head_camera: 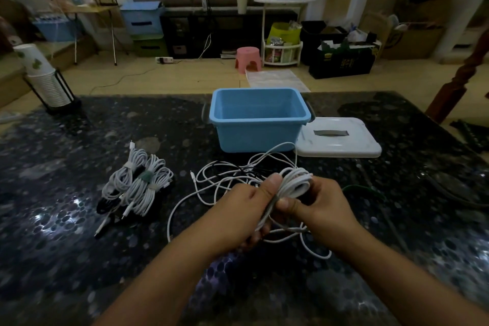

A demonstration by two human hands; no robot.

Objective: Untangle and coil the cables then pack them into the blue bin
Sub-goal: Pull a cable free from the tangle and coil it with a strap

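Both hands' grip (275, 200) around white cable coil (293, 185).

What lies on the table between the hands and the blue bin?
In the head view, a loose tangle of white and black cables lies between the hands, left and right, and the blue bin.

**Both hands meet at centre**

Two bare forearms reach forward and converge. The left hand (254, 204) has its thumb raised and fingers curled in a closed grip. The right hand (317, 206) faces it, thumb pressed inward, fingers curled, knuckles almost touching.
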